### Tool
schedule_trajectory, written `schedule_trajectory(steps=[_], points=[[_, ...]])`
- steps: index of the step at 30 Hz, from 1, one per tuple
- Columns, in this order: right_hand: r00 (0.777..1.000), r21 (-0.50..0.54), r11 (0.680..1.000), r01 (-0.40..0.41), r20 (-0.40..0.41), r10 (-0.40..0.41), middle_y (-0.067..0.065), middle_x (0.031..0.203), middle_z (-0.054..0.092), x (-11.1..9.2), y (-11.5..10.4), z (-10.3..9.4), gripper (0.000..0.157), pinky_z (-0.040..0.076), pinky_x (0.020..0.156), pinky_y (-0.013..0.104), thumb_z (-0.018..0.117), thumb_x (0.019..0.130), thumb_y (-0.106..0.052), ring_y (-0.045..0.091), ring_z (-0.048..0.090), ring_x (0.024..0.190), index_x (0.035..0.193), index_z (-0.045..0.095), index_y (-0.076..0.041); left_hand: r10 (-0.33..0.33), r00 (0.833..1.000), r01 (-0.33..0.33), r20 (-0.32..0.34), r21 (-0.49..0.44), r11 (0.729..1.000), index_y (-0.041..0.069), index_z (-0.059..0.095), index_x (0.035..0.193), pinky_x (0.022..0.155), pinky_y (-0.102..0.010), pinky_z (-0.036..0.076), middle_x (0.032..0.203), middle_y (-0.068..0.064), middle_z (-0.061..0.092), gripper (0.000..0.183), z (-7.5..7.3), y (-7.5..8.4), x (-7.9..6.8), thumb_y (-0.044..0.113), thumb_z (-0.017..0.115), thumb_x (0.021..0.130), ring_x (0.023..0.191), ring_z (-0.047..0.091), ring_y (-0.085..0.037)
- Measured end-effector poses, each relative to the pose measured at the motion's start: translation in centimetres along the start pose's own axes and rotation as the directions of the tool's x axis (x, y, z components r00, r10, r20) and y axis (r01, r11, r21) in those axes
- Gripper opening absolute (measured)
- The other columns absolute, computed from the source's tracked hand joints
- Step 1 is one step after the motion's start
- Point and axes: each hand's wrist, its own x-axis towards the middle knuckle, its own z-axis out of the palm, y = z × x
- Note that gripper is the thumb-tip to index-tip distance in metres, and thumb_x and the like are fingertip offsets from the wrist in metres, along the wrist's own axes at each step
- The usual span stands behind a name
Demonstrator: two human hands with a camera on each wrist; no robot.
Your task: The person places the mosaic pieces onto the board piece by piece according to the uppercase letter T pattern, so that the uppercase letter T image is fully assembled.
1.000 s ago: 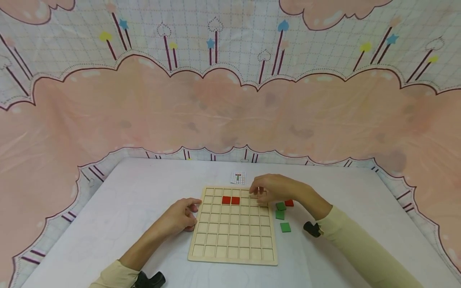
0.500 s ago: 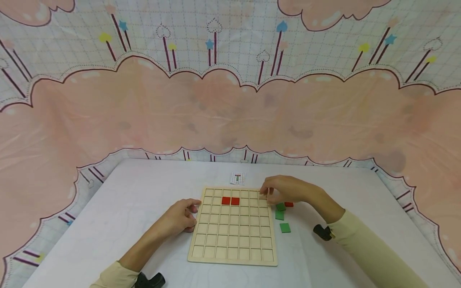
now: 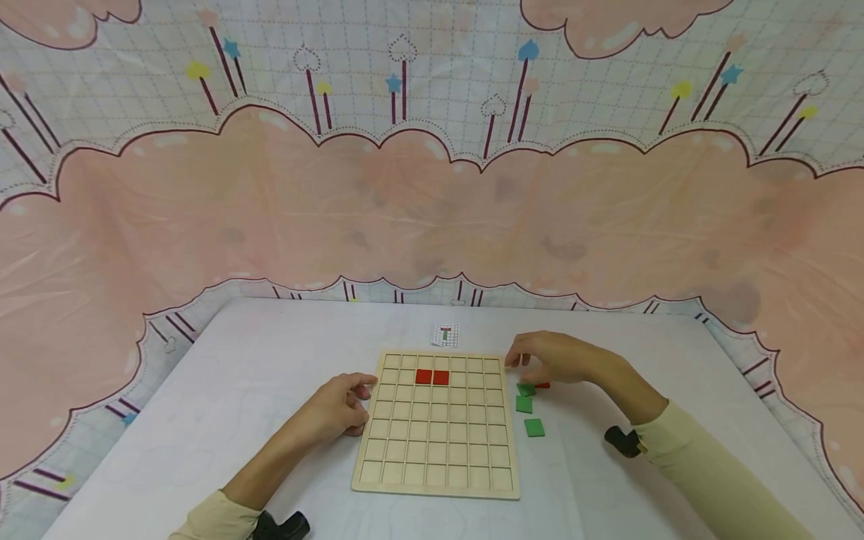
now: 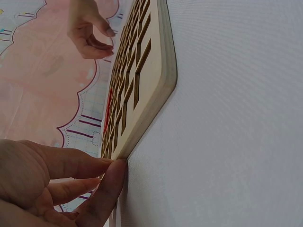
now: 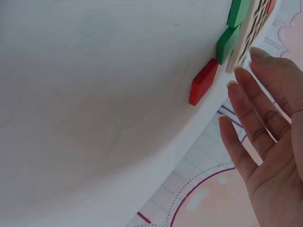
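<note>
The wooden grid board [image 3: 439,431] lies flat on the white table, with two red square tiles [image 3: 432,376] side by side in its second row. Along its left edge rests my left hand [image 3: 334,405], index finger and thumb touching the rim at separate spots. My right hand [image 3: 556,356] hovers just beyond the board's far right corner, fingers loosely bent and holding nothing. Below it, a red tile [image 5: 203,82] lies partly hidden in the head view. Green tiles [image 3: 523,404] lie beside the board's right edge, one touching another.
A small printed grid card [image 3: 445,334] with a T-shaped pattern sits behind the board. One more green tile [image 3: 535,427] lies nearer to me. A patterned cloth backdrop [image 3: 432,217] hangs behind the table.
My right hand has moved right, from above the board's far right cells to beyond its edge, over the loose tiles. My left hand and the red tiles on the board stay put.
</note>
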Motion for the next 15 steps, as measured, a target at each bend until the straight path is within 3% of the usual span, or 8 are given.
schedule_trajectory(steps=[15], points=[[1.000,-0.002,1.000,0.023,-0.013,-0.023,-0.007,0.105,0.066,-1.5,1.2,-0.1,0.025,0.055,0.087,0.037,0.078,0.088,-0.016,0.014,0.062,0.100,0.113,0.073,-0.017,0.008,1.000,-0.008,0.008,0.011,1.000,-0.006,0.054,0.139,0.058,-0.029,0.055,0.108,-0.013,0.051,0.060,0.0,0.1,-0.1,-0.018,0.062,0.081,0.075,0.055,-0.020]])
